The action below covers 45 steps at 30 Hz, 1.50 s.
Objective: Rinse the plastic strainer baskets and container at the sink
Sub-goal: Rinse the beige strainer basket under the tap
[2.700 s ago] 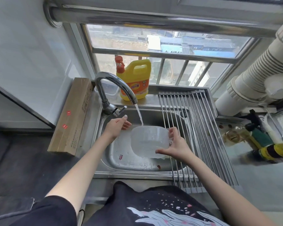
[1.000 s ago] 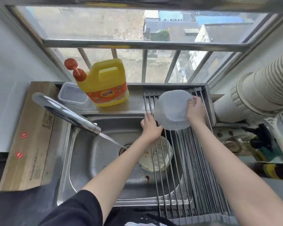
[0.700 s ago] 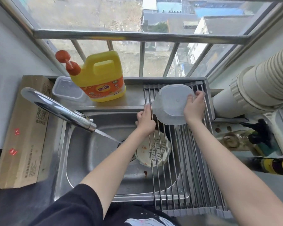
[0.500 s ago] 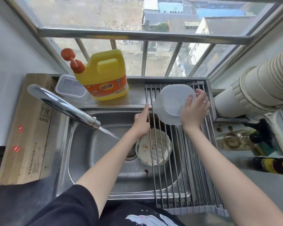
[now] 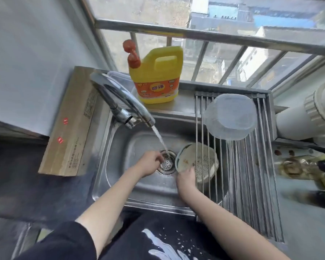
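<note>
The strainer basket [image 5: 188, 162] sits partly under the rack bars [image 5: 208, 147], so its right side is hard to see. The right hand [image 5: 186, 177] hides its near rim. The bottles [image 5: 308, 169] at the right edge are blurry and cut off.

Home kitchen: steel sink [image 5: 120, 147], running faucet [image 5: 120, 102], dish-soap jug [image 5: 158, 77], drying rack [image 5: 251, 175].

Glossy steel sink [image 5: 120, 147], translucent plastic container [image 5: 231, 117]
</note>
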### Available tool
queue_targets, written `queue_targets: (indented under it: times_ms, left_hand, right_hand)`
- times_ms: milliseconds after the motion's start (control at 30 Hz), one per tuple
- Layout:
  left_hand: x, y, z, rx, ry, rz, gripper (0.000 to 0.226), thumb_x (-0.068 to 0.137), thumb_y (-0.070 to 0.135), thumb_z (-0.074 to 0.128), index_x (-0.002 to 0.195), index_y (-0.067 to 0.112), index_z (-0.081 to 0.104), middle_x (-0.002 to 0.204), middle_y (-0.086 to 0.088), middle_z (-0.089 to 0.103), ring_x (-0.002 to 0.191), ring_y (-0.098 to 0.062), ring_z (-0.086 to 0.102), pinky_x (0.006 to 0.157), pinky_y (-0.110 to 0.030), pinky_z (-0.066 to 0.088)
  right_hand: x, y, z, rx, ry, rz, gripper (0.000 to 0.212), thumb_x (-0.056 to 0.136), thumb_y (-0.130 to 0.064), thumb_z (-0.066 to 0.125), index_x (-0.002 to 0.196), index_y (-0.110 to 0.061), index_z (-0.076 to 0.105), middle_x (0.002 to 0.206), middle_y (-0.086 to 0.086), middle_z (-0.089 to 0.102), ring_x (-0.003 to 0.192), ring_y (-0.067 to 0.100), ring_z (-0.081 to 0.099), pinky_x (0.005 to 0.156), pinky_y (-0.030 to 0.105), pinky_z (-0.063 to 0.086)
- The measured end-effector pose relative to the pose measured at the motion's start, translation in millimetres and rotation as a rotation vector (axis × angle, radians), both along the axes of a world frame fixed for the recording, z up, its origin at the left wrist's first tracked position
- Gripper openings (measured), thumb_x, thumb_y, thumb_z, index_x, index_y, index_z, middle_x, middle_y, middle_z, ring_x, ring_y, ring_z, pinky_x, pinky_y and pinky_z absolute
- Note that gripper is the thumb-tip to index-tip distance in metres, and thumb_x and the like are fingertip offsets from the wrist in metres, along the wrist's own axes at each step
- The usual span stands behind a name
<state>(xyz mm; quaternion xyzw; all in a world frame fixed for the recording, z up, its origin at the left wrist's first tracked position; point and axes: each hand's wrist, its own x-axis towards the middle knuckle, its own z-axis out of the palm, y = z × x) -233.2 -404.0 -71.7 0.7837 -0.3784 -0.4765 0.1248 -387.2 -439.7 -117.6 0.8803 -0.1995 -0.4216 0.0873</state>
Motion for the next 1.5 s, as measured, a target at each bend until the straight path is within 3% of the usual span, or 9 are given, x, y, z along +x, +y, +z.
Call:
queue_targets:
  times_ms: [333,467,633,800,900,1067,1233,1367,1500]
  left_hand:
    - [31.3,55.5,-11.1,0.066,0.102,0.183,0.028,0.090,-0.001,0.042,0.101,0.005,0.067,0.095,-0.008,0.066,0.074,-0.014,0.057,0.058,-0.019,0.042]
    - [36.5,52.9,-15.1,0.051,0.224,0.318,0.028,0.090,-0.001,0.039,0.084,0.013,0.062,0.091,-0.007,0.065,0.065,-0.012,0.057,0.055,-0.022,0.041]
    - [44.2,38.8,-7.6,0.001,0.386,0.579,0.024,0.095,0.001,0.036,0.089,0.011,0.057,0.090,-0.007,0.059,0.065,-0.011,0.054,0.056,-0.023,0.042]
    - [52.7,39.3,-2.3,0.010,0.519,0.830,0.019,0.098,0.018,0.043,0.114,0.011,0.052,0.101,-0.007,0.057,0.081,-0.019,0.058,0.075,-0.031,0.048]
    - [53.5,39.4,7.6,-0.024,0.673,0.824,0.040,0.098,0.039,0.042,0.127,0.014,0.050,0.118,-0.007,0.054,0.113,-0.027,0.054,0.094,-0.041,0.043]
    - [56.1,38.0,15.5,-0.111,0.939,0.911,0.051,0.089,0.062,0.041,0.116,0.024,0.063,0.115,-0.007,0.066,0.105,-0.024,0.057,0.077,-0.034,0.046]
    - [63.3,40.1,24.5,-0.255,1.111,1.159,0.029,0.095,0.033,0.052,0.109,0.012,0.065,0.105,-0.011,0.070,0.103,-0.027,0.061,0.092,-0.043,0.047]
    - [69.2,43.2,15.5,-0.255,0.894,1.137,0.047,0.086,0.029,0.065,0.125,0.004,0.057,0.119,-0.017,0.065,0.111,-0.032,0.062,0.099,-0.047,0.046]
    - [72.5,46.1,10.4,-0.189,0.569,1.010,0.066,0.074,0.037,0.076,0.126,0.010,0.044,0.113,-0.010,0.063,0.100,-0.026,0.064,0.089,-0.042,0.052]
  right_hand:
    - [7.0,-2.4,28.0,0.093,-0.242,-0.250,0.032,0.090,0.002,0.049,0.121,0.001,0.055,0.116,0.013,0.062,0.109,0.030,0.057,0.076,0.031,0.047]
    - [16.7,-9.4,59.4,0.014,-0.507,-0.353,0.047,0.037,0.000,0.089,0.078,-0.004,0.065,0.071,0.010,0.064,0.068,0.023,0.062,0.037,0.026,0.045]
    - [17.4,-29.9,75.2,0.122,-1.013,-0.773,0.031,0.087,0.004,0.049,0.115,-0.009,0.056,0.109,0.008,0.060,0.103,0.024,0.052,0.076,0.033,0.047]
    - [30.7,-41.1,105.8,0.219,-1.454,-1.164,0.024,0.095,-0.005,0.044,0.109,-0.009,0.064,0.098,0.001,0.064,0.090,0.015,0.056,0.073,0.025,0.037]
    - [42.0,-51.2,106.2,0.365,-1.435,-1.352,0.021,0.095,-0.010,0.046,0.103,-0.014,0.064,0.095,0.000,0.064,0.090,0.016,0.057,0.076,0.030,0.043]
    - [60.1,-50.9,86.8,0.804,-1.224,-1.780,0.020,0.098,-0.008,0.043,0.105,-0.006,0.062,0.101,0.014,0.066,0.092,0.026,0.060,0.075,0.039,0.051]
    - [57.5,-40.5,56.5,1.086,-1.050,-2.063,0.014,0.095,-0.005,0.048,0.093,-0.001,0.062,0.089,0.015,0.065,0.079,0.025,0.057,0.082,0.044,0.052]
    - [54.8,-5.2,22.3,0.897,-0.718,-1.809,0.018,0.096,-0.011,0.041,0.099,-0.005,0.058,0.085,0.011,0.060,0.073,0.020,0.058,0.066,0.031,0.053]
    - [45.8,14.8,-14.9,0.590,-0.441,-0.733,0.047,0.085,-0.032,0.043,0.130,-0.018,0.048,0.127,0.007,0.058,0.116,0.028,0.053,0.101,0.044,0.041]
